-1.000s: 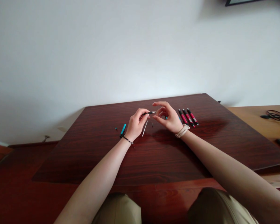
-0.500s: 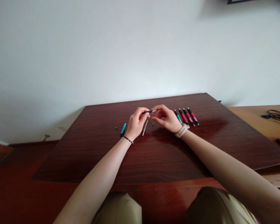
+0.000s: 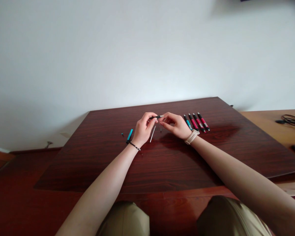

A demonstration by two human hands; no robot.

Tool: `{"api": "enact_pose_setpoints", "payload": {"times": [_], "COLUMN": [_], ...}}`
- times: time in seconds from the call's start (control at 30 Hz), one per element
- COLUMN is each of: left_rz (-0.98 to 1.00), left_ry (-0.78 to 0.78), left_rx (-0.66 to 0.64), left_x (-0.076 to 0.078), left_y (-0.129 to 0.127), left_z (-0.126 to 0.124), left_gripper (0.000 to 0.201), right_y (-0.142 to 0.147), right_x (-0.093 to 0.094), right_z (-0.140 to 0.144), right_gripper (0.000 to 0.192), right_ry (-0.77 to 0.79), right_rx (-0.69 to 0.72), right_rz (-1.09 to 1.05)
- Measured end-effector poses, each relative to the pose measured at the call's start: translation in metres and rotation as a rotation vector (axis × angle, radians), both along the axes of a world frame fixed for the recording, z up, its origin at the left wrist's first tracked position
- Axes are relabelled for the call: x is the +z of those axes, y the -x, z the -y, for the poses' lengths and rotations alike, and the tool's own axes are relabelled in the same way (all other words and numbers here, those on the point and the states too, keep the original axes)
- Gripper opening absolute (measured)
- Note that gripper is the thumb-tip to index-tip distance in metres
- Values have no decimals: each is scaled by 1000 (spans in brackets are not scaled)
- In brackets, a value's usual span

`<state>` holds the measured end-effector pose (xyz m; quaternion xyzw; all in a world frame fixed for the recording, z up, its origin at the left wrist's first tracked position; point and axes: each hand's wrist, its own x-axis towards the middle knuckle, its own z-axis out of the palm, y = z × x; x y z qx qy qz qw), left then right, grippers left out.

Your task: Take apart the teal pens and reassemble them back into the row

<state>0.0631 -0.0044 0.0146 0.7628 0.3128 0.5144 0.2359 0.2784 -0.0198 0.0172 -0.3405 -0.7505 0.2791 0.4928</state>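
Note:
My left hand (image 3: pixel 143 127) pinches the black grip section of a pen (image 3: pixel 158 117), its silver tip pointing right. Close to that tip is my right hand (image 3: pixel 176 126), thumb and index fingertip drawn together; whatever lies between them is too small to make out. On the table below the hands rest a thin white ink refill (image 3: pixel 152 134) and a small dark piece, perhaps a spring (image 3: pixel 161 130). Left of my left wrist lies a turquoise pen barrel (image 3: pixel 129 135), partly hidden by the wrist. Farther left is a tiny dark and turquoise part (image 3: pixel 122 134).
Several pens lie side by side right of my right hand: a turquoise pen (image 3: pixel 187 122) and pink pens (image 3: pixel 203 121). The dark wooden table (image 3: pixel 108 170) stands near a white wall. A lighter desk (image 3: pixel 263 123) at right bears a black cable (image 3: pixel 291 121).
My right thumb and index finger have come closer together near the pen tip. My left hand keeps its hold on the grip section. The loose parts have not moved.

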Motion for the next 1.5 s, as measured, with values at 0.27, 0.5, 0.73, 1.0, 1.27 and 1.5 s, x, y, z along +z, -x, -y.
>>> {"api": "enact_pose_setpoints", "payload": {"times": [0.27, 0.5, 0.73, 1.0, 1.27, 1.5], "left_rz": [-14, -41, -46, -57, -66, -98], "left_ry": [2, -14, -6, -4, -15, -25], "left_rx": [-10, 20, 7, 12, 16, 27], "left_x": [-1, -2, -2, -5, -5, -3], "left_y": [0, -2, -2, -1, 0, 0], "left_z": [1, 1, 2, 3, 3, 6], "left_gripper": [22, 23, 25, 26, 25, 25], "right_y": [-1, -2, -2, 0, -1, -3], "right_x": [-4, 3, -1, -1, -4, 2], "right_z": [-2, 4, 3, 4, 5, 9], "right_gripper": [38, 29, 32, 34, 31, 35], "right_ry": [-30, -137, -113, -96, -93, -59], "right_rx": [-36, -105, -104, -123, -106, -23], "right_rz": [26, 9, 27, 24, 28, 58]}}
